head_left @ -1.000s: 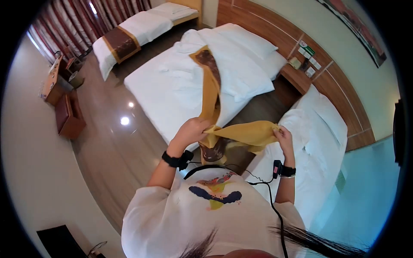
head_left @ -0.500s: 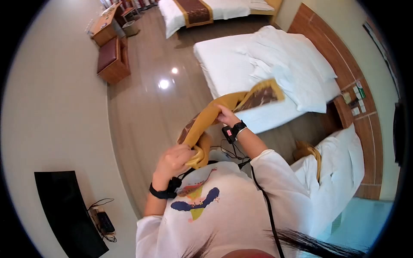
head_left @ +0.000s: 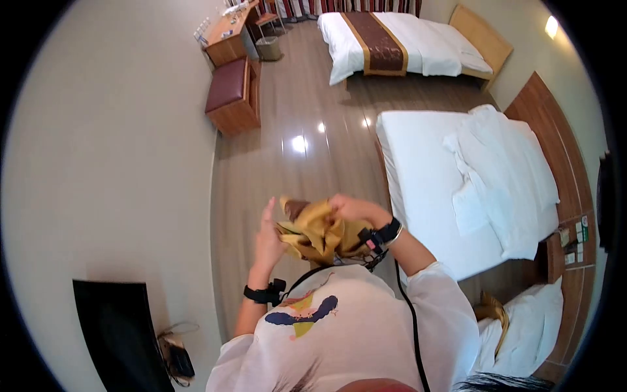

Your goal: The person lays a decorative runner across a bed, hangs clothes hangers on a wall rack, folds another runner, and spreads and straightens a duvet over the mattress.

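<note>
A gold and brown bed runner (head_left: 324,228) is bunched up in front of my chest, its folds crumpled together. My right hand (head_left: 351,208) is closed on the upper right of the bundle. At its left side my left hand (head_left: 266,240) is open, fingers stretched upward, with the palm side against the cloth or just beside it. Black bands with small devices circle both wrists.
A bed with white sheets (head_left: 418,189) and a rumpled duvet (head_left: 506,176) stands to my right. Farther off is a made bed (head_left: 431,52) with a brown runner. A stool (head_left: 230,88), a desk (head_left: 228,39) and a wall-mounted television (head_left: 117,333) line the left wall.
The runner was stretched out with its end swinging over the bed; now it is gathered into a bundle. My left hand has opened its fingers. The view has shifted, showing more room ahead.
</note>
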The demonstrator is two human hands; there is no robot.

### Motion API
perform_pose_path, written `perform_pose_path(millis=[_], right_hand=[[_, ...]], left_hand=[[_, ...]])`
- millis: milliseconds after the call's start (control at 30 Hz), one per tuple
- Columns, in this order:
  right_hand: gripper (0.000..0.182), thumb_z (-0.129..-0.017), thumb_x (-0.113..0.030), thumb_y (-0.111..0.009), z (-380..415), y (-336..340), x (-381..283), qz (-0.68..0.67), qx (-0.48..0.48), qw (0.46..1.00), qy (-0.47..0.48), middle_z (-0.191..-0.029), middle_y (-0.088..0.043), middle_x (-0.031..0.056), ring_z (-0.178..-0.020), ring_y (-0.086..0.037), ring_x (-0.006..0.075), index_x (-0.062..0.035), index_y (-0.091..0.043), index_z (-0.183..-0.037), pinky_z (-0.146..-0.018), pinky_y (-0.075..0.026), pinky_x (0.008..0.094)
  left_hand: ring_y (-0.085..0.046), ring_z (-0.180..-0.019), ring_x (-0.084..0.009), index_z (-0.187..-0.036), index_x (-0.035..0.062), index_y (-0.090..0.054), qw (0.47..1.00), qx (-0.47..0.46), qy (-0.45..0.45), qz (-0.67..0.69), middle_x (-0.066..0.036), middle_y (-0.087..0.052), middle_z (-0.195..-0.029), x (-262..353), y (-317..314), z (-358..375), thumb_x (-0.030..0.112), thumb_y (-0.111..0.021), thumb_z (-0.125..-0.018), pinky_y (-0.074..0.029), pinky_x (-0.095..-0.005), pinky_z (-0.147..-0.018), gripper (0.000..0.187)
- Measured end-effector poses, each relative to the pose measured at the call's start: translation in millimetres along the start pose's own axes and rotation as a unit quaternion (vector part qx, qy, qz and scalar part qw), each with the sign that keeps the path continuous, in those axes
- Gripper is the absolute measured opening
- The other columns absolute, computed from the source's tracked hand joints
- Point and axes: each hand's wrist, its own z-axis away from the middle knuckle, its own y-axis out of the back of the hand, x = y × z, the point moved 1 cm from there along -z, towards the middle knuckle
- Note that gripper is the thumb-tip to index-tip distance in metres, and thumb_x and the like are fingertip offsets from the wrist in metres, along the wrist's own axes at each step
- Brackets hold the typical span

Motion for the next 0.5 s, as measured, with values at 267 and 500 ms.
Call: perform_pose_path(millis=[267, 500], right_hand=[[0.025, -0.074, -0.02, -0.051, -100.6, 33.7, -24.4, 0.191, -0.202, 0.956, -0.09, -0.058, -0.046, 0.0118, -0.057, -0.041, 0.0169, 0.0044, -0.047, -0.07, -0.053, -0.034, 0.0283], [0.04, -0.079, -0.021, -0.046, -131.3, 116.3, 42.9, 0.007, 0.022, 1.0, -0.006, -0.098, -0.05, 0.0079, -0.089, -0.048, 0.0167, -0.0016, -0.037, -0.113, -0.082, -0.035, 0.0253]], left_hand=[[-0.051, -0.075, -0.0326, -0.102, 0.0165, -0.049, 0.914, -0.354, -0.114, -0.16, -0.016, -0.053, -0.083, -103.4, -23.6, -116.3, 0.01, -0.052, -0.066, -0.042, -0.0345, -0.062, 0.037], [-0.054, -0.064, -0.0324, -0.082, 0.001, -0.056, 0.959, -0.237, 0.116, -0.099, -0.02, -0.054, -0.071, -236.5, -13.1, -273.3, 0.005, -0.047, -0.066, -0.043, -0.0339, -0.056, 0.019]])
